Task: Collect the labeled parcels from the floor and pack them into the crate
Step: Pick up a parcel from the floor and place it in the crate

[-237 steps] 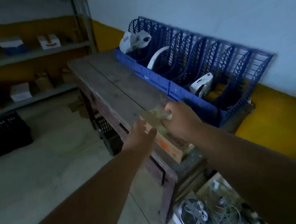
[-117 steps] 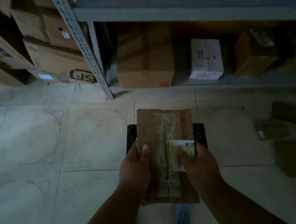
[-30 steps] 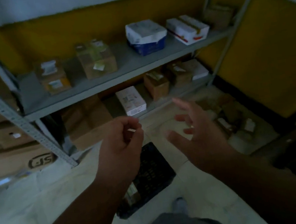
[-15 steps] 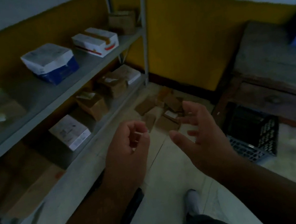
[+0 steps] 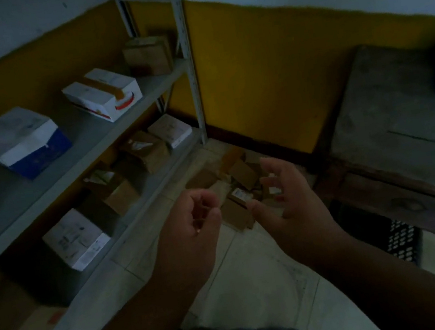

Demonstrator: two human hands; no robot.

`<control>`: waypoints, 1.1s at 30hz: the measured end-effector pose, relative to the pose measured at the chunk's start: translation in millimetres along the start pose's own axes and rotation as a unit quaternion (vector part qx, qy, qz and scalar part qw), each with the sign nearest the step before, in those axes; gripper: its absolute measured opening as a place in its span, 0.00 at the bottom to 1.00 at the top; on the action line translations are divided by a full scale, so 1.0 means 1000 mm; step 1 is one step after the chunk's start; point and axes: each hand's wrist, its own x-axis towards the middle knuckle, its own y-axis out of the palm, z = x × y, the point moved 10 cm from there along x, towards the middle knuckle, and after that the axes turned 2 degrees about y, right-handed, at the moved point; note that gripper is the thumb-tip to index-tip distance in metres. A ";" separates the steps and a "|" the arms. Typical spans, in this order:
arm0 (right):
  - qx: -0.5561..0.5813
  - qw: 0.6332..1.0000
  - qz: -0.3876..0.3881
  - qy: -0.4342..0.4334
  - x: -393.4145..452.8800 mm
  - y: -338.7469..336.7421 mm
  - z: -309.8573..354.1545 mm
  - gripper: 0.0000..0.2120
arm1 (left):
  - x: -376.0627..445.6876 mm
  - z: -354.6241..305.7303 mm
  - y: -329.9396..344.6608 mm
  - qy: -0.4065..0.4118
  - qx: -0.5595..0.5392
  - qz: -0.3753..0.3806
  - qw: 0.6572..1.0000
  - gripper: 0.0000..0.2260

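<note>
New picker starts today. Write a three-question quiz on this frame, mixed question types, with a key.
1. True or false: the left hand is gripping a parcel.
2. Where does the pile of brown parcels lie?
A. on the wooden table
B. on the floor in the corner, beyond both hands
C. on the top shelf
3. Fill in: the black crate sits under the ____.

Key: 1 false, it holds nothing, nor does the right hand; 2 B; 3 wooden table.
</note>
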 end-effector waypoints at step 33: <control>0.086 0.877 0.065 0.467 0.448 0.447 -0.482 0.17 | 0.426 0.643 0.133 -0.282 0.053 0.061 0.956 0.12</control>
